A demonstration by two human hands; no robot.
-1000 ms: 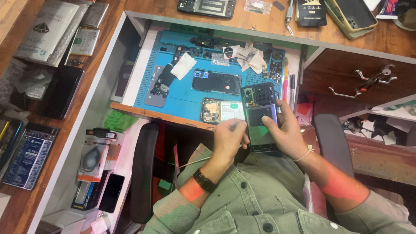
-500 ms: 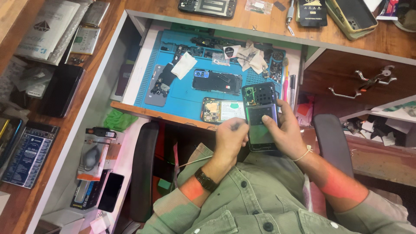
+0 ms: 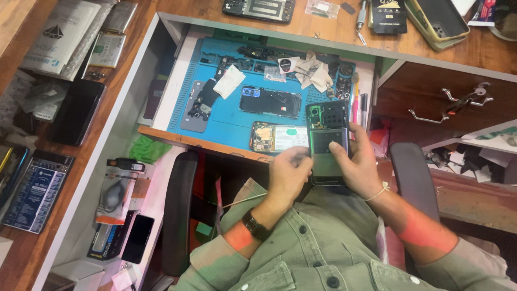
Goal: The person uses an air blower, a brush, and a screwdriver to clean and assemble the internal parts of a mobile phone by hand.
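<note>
While the left hand [image 3: 288,172] has slid lower along the opened phone [image 3: 327,141], both hands clasp it; the right hand [image 3: 358,161] presses its thumb on the battery.

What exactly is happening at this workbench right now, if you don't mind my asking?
A seated person in a green shirt holds an opened dark smartphone with its back cover off in both hands. The left hand grips its lower left edge, and the right hand rests fingers on its middle. Beyond it, a blue repair mat carries another dark phone body, an opened phone showing its circuit board and small parts.
</note>
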